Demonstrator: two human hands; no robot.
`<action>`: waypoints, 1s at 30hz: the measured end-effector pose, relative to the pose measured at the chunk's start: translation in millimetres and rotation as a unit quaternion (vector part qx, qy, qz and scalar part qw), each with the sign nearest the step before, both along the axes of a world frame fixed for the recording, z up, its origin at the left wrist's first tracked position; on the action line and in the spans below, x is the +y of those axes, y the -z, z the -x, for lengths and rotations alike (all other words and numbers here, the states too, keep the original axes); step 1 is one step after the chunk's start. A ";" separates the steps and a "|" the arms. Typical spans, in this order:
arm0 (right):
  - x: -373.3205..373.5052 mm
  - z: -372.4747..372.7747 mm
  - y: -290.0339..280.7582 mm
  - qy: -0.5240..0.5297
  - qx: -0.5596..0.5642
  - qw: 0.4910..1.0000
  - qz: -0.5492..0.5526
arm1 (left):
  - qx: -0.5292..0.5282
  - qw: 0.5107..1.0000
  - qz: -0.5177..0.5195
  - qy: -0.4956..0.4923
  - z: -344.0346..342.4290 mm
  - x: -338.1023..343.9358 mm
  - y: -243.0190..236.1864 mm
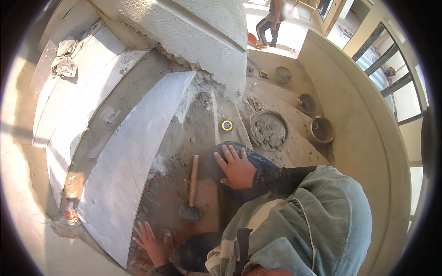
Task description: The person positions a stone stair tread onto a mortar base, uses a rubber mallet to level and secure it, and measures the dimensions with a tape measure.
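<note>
My left hand (155, 244) is low in the view, fingers spread, beside the lower end of a long curved white stone slab (133, 156). Whether its fingertips touch the slab or the rubble by it, I cannot tell. My right hand (238, 169) rests on my bent knee in dark patterned cloth, fingers stretched apart and holding nothing. Between my hands lies a mallet (194, 181) with a wooden handle and a dark head. It lies on the rough, mortar-strewn step (177, 138). A round yellow-rimmed item (227, 125) sits beyond my right hand.
A mortar-filled basin (269, 131) and buckets (321, 129) stand on steps to the right, beside a curved wall (363, 115). Pale curved steps (87, 78) rise at left, with a crumpled cloth (65, 58) on them. A thick plastered column (207, 37) stands ahead; another person (270, 23) is beyond.
</note>
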State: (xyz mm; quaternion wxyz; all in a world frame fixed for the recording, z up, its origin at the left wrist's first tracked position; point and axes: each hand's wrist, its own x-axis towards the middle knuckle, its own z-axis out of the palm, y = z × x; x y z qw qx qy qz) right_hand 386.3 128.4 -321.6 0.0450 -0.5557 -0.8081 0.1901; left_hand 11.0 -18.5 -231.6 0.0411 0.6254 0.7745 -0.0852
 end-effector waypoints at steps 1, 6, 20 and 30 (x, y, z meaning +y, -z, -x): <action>0.6 2.0 2.4 -0.006 0.003 1.000 0.003 | 0.008 1.000 -0.002 -0.009 -1.0 -18.4 -1.0; 16.8 9.7 11.1 -0.030 -0.003 0.999 0.018 | -0.223 0.959 0.041 -0.169 11.9 -97.8 11.2; 24.8 28.9 12.3 -0.027 -0.010 1.000 0.009 | -0.186 0.935 -0.101 -0.284 -48.0 -123.9 34.4; 3.9 19.7 36.4 -0.022 -0.054 0.998 -0.030 | -0.214 0.909 -0.281 -0.222 -62.7 -156.6 30.9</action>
